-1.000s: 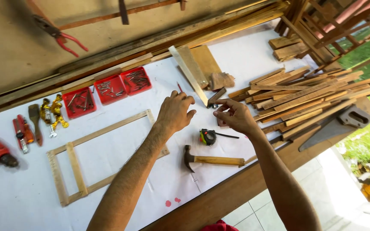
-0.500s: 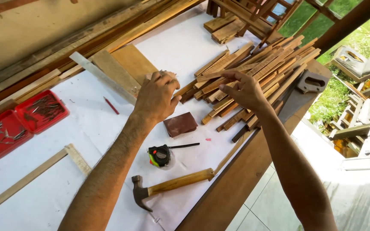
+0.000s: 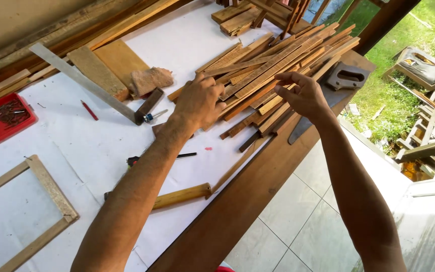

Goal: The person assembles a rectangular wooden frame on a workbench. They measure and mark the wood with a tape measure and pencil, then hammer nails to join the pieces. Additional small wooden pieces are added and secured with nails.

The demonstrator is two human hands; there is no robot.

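Both hands have moved onto the pile of wood strips — left hand fingers spread flat, right hand fingers pinched together, sorting begun.

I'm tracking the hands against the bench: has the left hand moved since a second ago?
Yes. The left hand went from the white sheet near the wooden-handled hammer onto the pile of wooden strips, farther from the hammer.

2 hands; 1 hammer; 1 red tray; 1 frame.
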